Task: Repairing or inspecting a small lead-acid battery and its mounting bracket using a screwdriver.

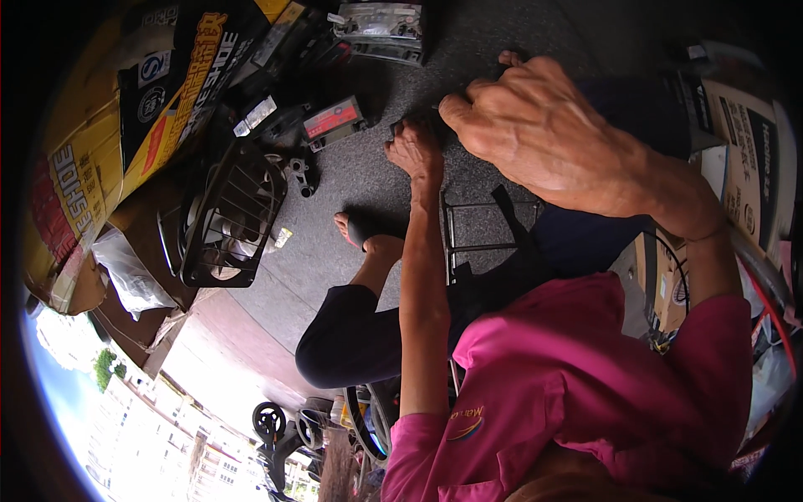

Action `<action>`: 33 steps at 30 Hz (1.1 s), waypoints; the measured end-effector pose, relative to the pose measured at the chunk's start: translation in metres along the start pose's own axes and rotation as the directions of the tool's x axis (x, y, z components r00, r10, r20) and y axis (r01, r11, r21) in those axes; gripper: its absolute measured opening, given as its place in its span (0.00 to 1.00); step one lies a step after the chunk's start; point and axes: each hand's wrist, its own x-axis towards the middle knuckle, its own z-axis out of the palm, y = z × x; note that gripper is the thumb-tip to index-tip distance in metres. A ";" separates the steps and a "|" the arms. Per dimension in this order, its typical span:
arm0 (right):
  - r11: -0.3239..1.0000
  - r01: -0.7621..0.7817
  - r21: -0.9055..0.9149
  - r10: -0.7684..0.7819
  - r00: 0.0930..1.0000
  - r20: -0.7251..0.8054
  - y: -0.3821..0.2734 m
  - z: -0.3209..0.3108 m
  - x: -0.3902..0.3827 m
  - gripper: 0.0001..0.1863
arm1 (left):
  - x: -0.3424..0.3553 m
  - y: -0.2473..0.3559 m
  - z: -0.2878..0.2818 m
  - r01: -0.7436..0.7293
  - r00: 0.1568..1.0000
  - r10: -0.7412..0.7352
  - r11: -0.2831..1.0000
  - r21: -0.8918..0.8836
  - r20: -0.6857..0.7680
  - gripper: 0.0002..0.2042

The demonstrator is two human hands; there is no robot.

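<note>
My left hand (pixel 416 151) is closed low over the dark grey floor, its fingers curled around something dark and small that I cannot make out. Larger in view, my right hand (pixel 535 134) is also closed, the knuckles facing up. Its fingers hide whatever they grip. A bit of dark material shows between the two hands, too dim to name. Left of my left hand lies a small black and red box (pixel 332 120). A short metal and black part (pixel 301 174) rests on the floor below that box.
A black wire basket (pixel 234 217) stands at left, beside a large yellow and black carton (pixel 109 167). Clear-topped packages (pixel 381 25) lie at the far side. My sandalled foot (pixel 355 230) is on the floor. Cardboard boxes (pixel 740 159) and a red hose (pixel 774 318) are at right.
</note>
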 end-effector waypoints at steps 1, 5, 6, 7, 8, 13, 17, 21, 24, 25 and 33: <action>1.000 0.000 -0.030 -0.001 1.000 -0.016 -0.001 0.001 0.001 0.20 | 0.000 0.000 -0.003 0.010 1.000 -0.011 0.997 -0.078 -0.017 0.06; 0.995 -0.045 -0.090 0.049 0.998 0.044 -0.005 -0.002 0.003 0.20 | 0.002 0.003 -0.003 -0.002 0.999 -0.007 0.985 -0.172 -0.054 0.06; 0.995 -0.050 -0.092 0.055 0.997 0.046 -0.003 -0.002 0.001 0.20 | 0.001 0.004 0.000 -0.021 0.997 0.009 0.988 -0.155 -0.076 0.05; 0.997 -0.029 -0.078 0.032 0.999 0.026 -0.005 -0.002 0.004 0.19 | 0.001 -0.002 -0.001 -0.032 0.994 0.019 0.992 -0.121 -0.109 0.05; 0.998 -0.009 -0.065 0.010 1.000 0.006 -0.005 -0.002 0.006 0.19 | 0.002 -0.009 -0.003 -0.027 0.993 0.015 0.994 -0.109 -0.114 0.05; 0.998 0.029 -0.056 -0.032 0.998 -0.048 -0.001 0.005 0.003 0.19 | 0.003 -0.023 0.004 0.124 0.989 -0.139 0.970 -0.209 -0.057 0.10; 0.993 0.020 -0.114 -0.020 1.000 0.005 -0.001 0.001 -0.001 0.19 | -0.013 -0.046 -0.004 0.286 0.900 -0.432 0.695 -0.659 -0.065 0.13; 0.993 0.045 -0.105 -0.050 0.998 -0.045 -0.001 0.007 0.000 0.18 | -0.043 -0.081 -0.019 0.378 0.890 -0.455 0.709 -0.596 0.024 0.13; 0.987 0.063 -0.149 -0.079 0.992 -0.099 0.002 0.008 -0.003 0.18 | -0.049 -0.073 -0.018 0.494 0.700 -0.687 0.266 -0.827 0.197 0.13; 0.988 0.050 -0.149 -0.067 0.992 -0.109 0.003 0.009 -0.004 0.18 | -0.045 -0.072 -0.020 0.508 0.649 -0.693 0.087 -0.857 0.315 0.12; 0.989 -0.018 -0.147 0.020 1.000 0.010 0.005 0.011 -0.003 0.16 | -0.030 -0.055 -0.050 0.369 0.744 -0.267 -0.600 -0.710 0.613 0.09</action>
